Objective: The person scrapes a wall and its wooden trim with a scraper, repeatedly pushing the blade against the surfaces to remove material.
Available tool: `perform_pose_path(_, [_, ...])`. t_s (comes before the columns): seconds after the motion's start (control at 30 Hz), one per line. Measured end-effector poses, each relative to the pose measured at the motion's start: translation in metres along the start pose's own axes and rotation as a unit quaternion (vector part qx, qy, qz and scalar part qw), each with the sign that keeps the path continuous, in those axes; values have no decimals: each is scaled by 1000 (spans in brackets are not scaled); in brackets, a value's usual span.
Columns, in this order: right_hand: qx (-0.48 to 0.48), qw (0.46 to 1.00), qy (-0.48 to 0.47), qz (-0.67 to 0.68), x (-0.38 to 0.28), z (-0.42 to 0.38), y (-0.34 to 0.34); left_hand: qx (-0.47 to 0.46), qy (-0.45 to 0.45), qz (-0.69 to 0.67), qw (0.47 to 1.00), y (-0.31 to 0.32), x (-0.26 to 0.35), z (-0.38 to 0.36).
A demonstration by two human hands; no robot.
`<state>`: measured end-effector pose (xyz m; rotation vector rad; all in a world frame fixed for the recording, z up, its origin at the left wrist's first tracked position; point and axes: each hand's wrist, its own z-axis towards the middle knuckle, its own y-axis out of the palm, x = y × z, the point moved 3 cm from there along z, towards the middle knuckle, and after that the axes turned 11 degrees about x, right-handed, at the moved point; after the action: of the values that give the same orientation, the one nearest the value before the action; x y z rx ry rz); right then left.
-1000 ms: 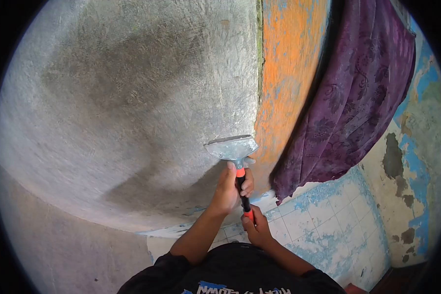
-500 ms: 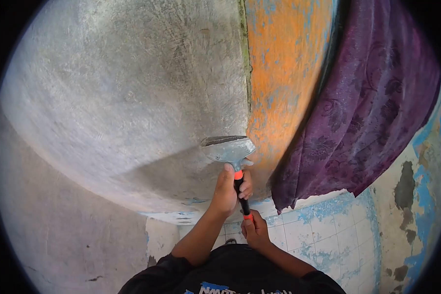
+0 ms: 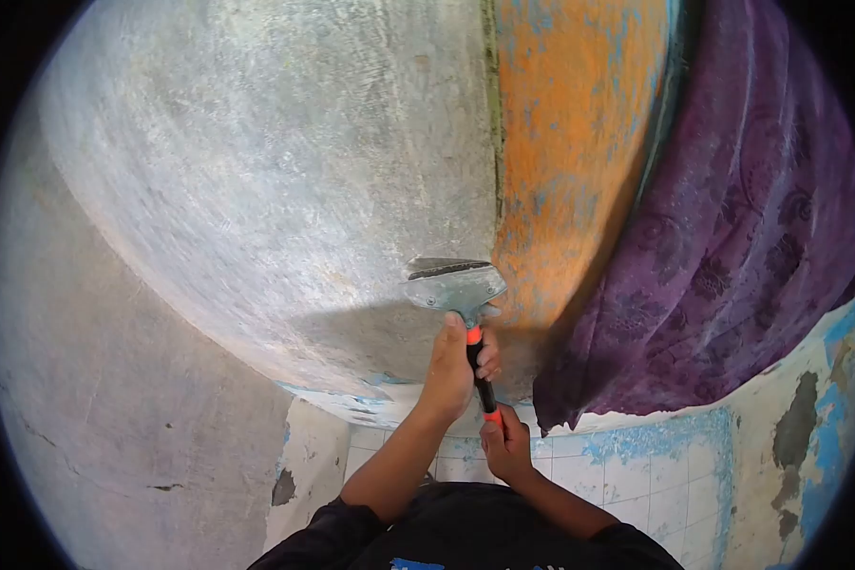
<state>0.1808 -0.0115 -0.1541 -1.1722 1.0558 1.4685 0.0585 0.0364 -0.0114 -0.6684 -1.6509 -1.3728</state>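
Observation:
A long-handled scraper (image 3: 456, 290) with a wide grey metal head points up at the bare grey wall (image 3: 285, 180). My left hand (image 3: 451, 369) is closed around the upper part of its black and orange handle, thumb lying just below the head. Lower down, at the orange end of the handle, my right hand (image 3: 506, 446) grips it too. The blade edge is close to the wall, beside the lower end of the orange frame (image 3: 579, 152); whether it touches cannot be made out.
A purple patterned curtain (image 3: 722, 256) hangs right of the orange frame, which has blue flecks. Below lies a white tiled floor (image 3: 622, 484) with blue patches. The wall at right (image 3: 796, 427) has peeling blue paint, and another grey wall (image 3: 152, 380) stands at left.
The view has shifted a little, so the wall, frame and curtain sit farther right. The scraper and both hands appear slightly farther right, with the same grip.

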Motion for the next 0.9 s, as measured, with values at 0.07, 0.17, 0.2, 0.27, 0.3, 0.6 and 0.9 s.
perform_pose_path(0.07, [4,999,-27,-23,7,4,-2,14,15,15,1000,3,4,-2])
perform_pose_path(0.17, [10,998,-46,-38,9,8,-3,24,8,5,1000,0,2,0])
perform_pose_path(0.2, [13,998,-48,-41,9,8,-3,25,0,-4,1000,-1,0,0])
perform_pose_path(0.27, [6,999,-32,-31,9,9,0,31,-1,12,999,0,4,0])
perform_pose_path(0.3, [3,999,-24,-28,9,9,0,34,-2,19,999,0,4,1])
perform_pose_path(0.6, [-43,997,19,59,9,15,2,5,11,46,999,11,14,-2])
perform_pose_path(0.9, [-54,997,30,49,1,1,-2,17,5,38,999,-1,3,-7])
